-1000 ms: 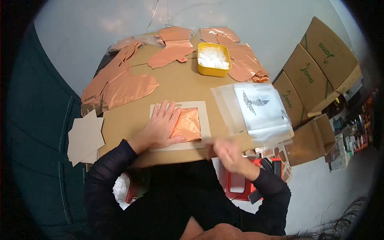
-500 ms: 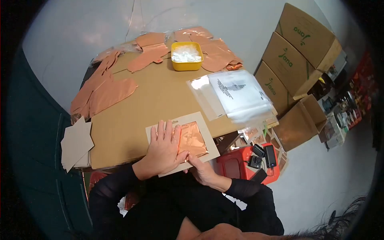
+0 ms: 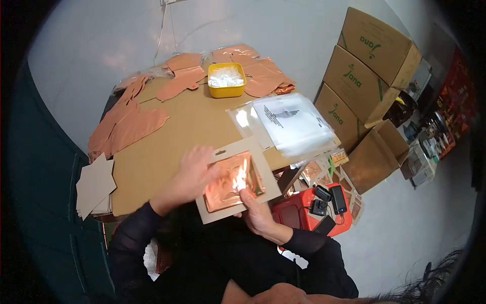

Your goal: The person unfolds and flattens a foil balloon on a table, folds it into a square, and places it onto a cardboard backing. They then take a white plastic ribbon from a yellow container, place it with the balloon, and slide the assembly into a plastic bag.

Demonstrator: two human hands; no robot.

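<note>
A beige card frame (image 3: 267, 175) with shiny copper-coloured foil (image 3: 228, 182) in its window is tilted at the table's front edge. My right hand (image 3: 259, 217) grips its lower edge, thumb on top of the foil and the other fingers mostly hidden beneath. At the card's left side is my left hand (image 3: 192, 175), blurred, its fingers stretched out and holding nothing. Whether it touches the card's edge is hard to tell. Beyond the card, a stack of clear plastic bags (image 3: 291, 121) lies on the cardboard-topped table (image 3: 147, 172).
Copper-coloured foil pieces (image 3: 136, 126) lie along the table's left and back. A yellow tub (image 3: 227, 91) holds small white items. Beige cards (image 3: 93, 185) sit at the left corner. Boxes (image 3: 349, 76) are stacked at right, near a red stool (image 3: 293, 207) bearing black devices.
My left hand has lifted off the foil and moved left, uncovering the card's left part. The card is now tilted more in my right hand. The view has shifted slightly.
</note>
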